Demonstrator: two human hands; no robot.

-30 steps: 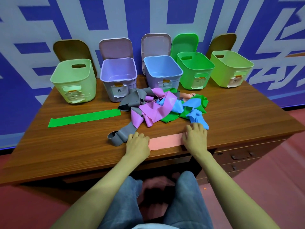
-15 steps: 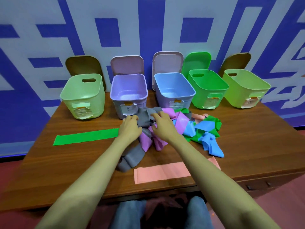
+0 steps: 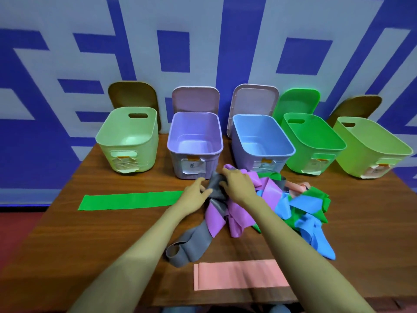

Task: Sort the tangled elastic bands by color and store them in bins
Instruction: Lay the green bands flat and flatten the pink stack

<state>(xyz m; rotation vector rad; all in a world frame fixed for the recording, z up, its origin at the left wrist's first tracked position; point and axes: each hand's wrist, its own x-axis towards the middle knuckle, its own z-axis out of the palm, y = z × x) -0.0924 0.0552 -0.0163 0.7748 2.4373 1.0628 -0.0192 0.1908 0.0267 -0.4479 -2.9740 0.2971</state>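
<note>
1. At mid-bench [image 3: 67, 245], just in front of the lilac bin [image 3: 195, 152] and the blue bin [image 3: 248, 164]: tangle of elastic bands [image 3: 269, 193], with purple, blue, green, grey and pink strips knotted together.
2. Grey band [image 3: 196, 242]: runs from the tangle's far-left end toward the near edge. Its looped tail lies just beside the flat pink band [image 3: 239, 276].
3. Left hand [image 3: 195, 196]: at the tangle's left edge, thumb and fingers pinching the upper part of the grey band.
4. Right hand [image 3: 237, 185]: close beside the left hand, on top of the tangle, fingers curled round the same grey band.
5. Flat green band [image 3: 130, 201]: laid out straight to the left, its right end meeting the left hand.
6. Flat pink band: near the front edge, partly under the right forearm.
7. Back row, apart from the hands: pale green bin [image 3: 108, 154], lilac bin, blue bin, green bin [image 3: 316, 141], yellow-green bin [image 3: 372, 154].
</note>
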